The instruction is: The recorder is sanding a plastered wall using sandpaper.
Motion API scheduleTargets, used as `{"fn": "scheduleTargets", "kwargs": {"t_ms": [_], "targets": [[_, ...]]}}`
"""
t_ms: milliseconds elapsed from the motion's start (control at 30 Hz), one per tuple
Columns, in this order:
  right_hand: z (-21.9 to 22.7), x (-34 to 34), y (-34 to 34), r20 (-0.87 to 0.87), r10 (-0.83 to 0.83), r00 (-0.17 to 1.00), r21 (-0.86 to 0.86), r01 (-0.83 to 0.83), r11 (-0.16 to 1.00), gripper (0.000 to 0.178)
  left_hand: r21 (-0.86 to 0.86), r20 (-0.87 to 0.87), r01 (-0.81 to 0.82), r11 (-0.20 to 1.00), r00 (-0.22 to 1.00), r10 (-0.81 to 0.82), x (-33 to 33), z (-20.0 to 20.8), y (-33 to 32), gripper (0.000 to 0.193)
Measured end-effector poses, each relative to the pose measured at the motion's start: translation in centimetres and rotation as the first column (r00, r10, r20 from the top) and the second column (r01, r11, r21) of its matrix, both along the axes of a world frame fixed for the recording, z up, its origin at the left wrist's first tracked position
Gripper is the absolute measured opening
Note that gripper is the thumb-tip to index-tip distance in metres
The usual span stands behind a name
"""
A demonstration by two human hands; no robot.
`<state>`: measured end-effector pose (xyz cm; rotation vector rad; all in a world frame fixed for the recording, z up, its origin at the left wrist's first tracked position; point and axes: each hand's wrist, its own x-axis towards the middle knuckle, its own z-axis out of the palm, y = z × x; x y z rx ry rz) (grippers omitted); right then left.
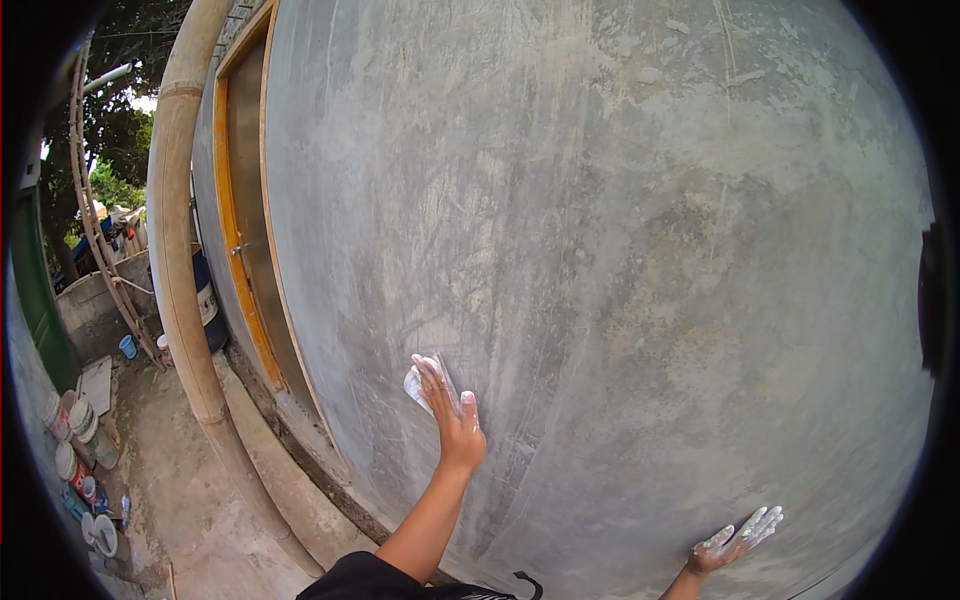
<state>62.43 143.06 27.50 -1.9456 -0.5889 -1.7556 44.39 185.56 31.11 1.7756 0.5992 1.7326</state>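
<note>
My left hand (452,420) presses a flat, whitish piece (414,389) against the grey plastered wall (620,220), fingers pointing up and thumb out to the right. One straight edge of that piece shows beside the fingers; its exact kind is hard to make out. White paste or powder coats the fingertips and thumb. Lower and to the right, my right hand (738,541) is spread at the wall with its fingers apart and nothing in it. White smears cover its fingers and palm. Whether it touches the wall I cannot tell. Scratches and pale patches mark the plaster.
A bamboo pole (182,250) rises close on the left, before a brown door (255,200) in an orange-yellow frame. Several paint buckets (85,430) line the far left. A dark drum (208,300) stands behind the pole. A raised concrete ledge (290,470) runs along the wall's foot.
</note>
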Motion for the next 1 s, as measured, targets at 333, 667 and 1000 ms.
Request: {"fn": "scheduleTargets", "kwargs": {"t_ms": [333,667,1000], "targets": [[0.0,-0.2,0.4,0.001,0.027,1.0,0.013,-0.027,1.0,0.053,-0.005,0.06,-0.06,0.998,0.996,0.06,-2.0,4.5,4.8,0.072],[-0.2,0.0,0.1,-0.007,0.033,0.999,0.022,-0.033,0.999,0.054,0.064,0.019,-0.081,0.995,0.997,0.08,-2.2,5.2,5.5,0.069],[-0.1,0.0,0.2,-0.008,0.017,1.0,0.006,-0.017,1.0,0.055,0.081,0.017,-0.116,0.99,0.993,0.115,-2.5,5.6,7.4,0.068]]}}
